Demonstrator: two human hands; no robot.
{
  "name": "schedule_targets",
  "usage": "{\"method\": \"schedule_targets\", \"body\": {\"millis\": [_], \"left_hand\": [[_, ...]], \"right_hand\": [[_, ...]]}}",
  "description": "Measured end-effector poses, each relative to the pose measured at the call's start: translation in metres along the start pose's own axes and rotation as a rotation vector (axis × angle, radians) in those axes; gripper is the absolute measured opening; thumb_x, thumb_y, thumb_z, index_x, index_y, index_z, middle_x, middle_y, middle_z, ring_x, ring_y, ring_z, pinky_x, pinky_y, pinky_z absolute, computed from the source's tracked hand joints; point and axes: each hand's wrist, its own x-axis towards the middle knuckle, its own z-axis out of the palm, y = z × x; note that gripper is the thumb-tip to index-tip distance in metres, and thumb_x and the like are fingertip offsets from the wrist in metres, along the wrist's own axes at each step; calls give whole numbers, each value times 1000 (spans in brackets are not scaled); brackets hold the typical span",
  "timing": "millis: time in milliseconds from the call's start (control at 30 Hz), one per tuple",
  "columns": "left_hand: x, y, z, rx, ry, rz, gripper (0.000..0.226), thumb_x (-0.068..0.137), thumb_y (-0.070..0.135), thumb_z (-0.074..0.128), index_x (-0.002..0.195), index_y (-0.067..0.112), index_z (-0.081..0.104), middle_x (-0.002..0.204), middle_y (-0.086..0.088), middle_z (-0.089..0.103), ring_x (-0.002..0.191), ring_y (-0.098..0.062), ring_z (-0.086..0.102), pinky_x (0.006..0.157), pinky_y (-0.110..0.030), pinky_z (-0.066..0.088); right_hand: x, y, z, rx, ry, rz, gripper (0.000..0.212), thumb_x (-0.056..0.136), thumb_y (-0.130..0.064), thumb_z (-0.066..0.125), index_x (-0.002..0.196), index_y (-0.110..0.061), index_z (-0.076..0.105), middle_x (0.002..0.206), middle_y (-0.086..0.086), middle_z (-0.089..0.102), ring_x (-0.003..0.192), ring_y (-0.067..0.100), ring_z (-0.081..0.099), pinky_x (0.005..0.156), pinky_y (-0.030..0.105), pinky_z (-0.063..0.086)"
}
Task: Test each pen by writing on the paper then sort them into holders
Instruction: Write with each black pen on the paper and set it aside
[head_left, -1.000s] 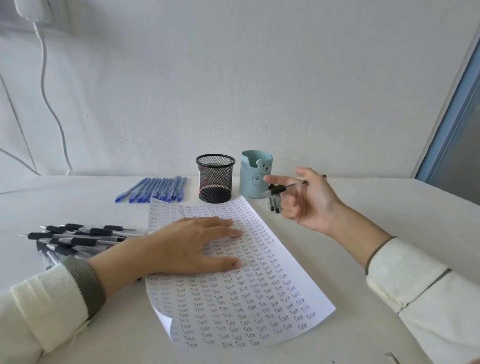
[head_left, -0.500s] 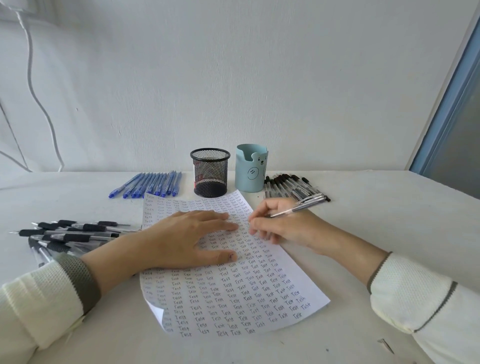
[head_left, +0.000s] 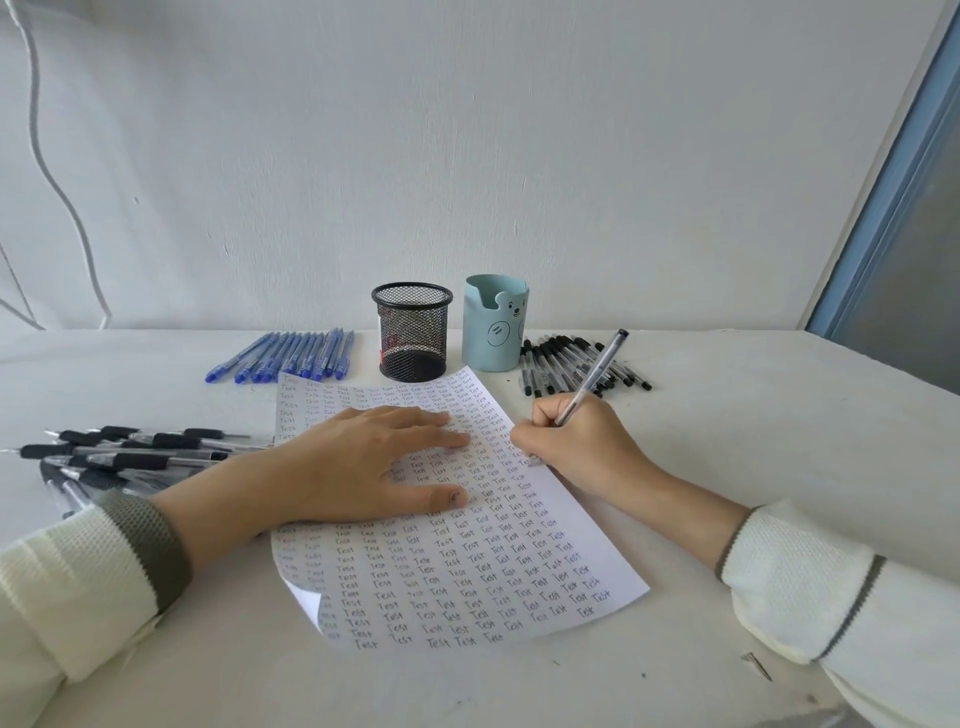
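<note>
Your right grip (head_left: 576, 441) is curled round a clear pen (head_left: 592, 376) and pinches it low on the barrel. The pen slants up and away to the right, and its tip comes down at the right edge of the paper (head_left: 467, 571), about halfway along the sheet. Your left grip (head_left: 358, 462) lies flat on the paper, fingers straight and thumb spread, pressing the sheet onto the bench (head_left: 753, 441) and holding nothing. The paper lies skewed in front of you, covered in rows of the word "Test", and its near left corner curls up.

The bench is a pale off-white surface with a few dark specks near your edge. At its far side, close to the wall (head_left: 467, 156), a black mesh holder (head_left: 412, 332) stands upright just beside a light blue holder (head_left: 494, 325) with a bear face. Left of the mesh holder lies a neat row of blue pens (head_left: 291, 358). Right of the blue holder lies a loose heap of black-capped pens (head_left: 561, 364), just beyond your right grip. More black-banded pens (head_left: 135, 452) lie scattered at the left, partly behind your left forearm.

The wall is plain white, with a white cable (head_left: 57, 182) hanging down it at the left and a blue-grey window frame (head_left: 893, 197) at the right. A small dark thing (head_left: 758, 665) lies near your right sleeve, too small to make out
</note>
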Motion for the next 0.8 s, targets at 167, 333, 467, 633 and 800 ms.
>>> {"method": "schedule_targets", "body": {"millis": [167, 333, 467, 633, 800], "left_hand": [[-1, 4, -2, 1, -2, -11, 73, 75, 87, 29, 143, 62, 20, 156, 32, 13, 144, 2, 17, 119, -36, 14], [-1, 3, -2, 8, -9, -13, 74, 75, 88, 28, 144, 62, 19, 156, 31, 12, 144, 1, 17, 119, -36, 13], [-1, 3, -2, 10, -6, -9, 75, 74, 88, 28, 144, 62, 19, 156, 31, 12, 144, 1, 17, 119, -36, 13], [0, 2, -1, 7, -2, -4, 75, 74, 88, 27, 143, 62, 20, 156, 31, 13, 144, 1, 17, 119, -36, 14], [1, 1, -1, 2, 5, -1, 74, 73, 89, 27, 143, 63, 19, 156, 31, 14, 144, 2, 16, 119, -35, 14]], "right_hand": [[0, 1, 0, 0, -20, 35, 45, 77, -10, 67, 41, -18, 42, 43, 0, 39, 52, 11, 55, 71, 42, 57], [1, 1, 1, -43, -26, -13, 44, 77, -11, 67, 44, -13, 38, 46, 4, 33, 50, 13, 42, 69, 45, 58], [-1, -3, 0, -6, -28, 6, 39, 80, -4, 66, 47, -7, 45, 48, 9, 39, 43, 11, 45, 68, 38, 58], [1, -2, -1, -47, -53, 40, 46, 77, -6, 68, 40, -17, 42, 46, 8, 44, 52, 16, 57, 57, 28, 52], [0, -7, -4, -27, -36, 82, 42, 77, -3, 67, 44, -12, 43, 58, 26, 52, 44, 6, 54, 50, 18, 44]]}}
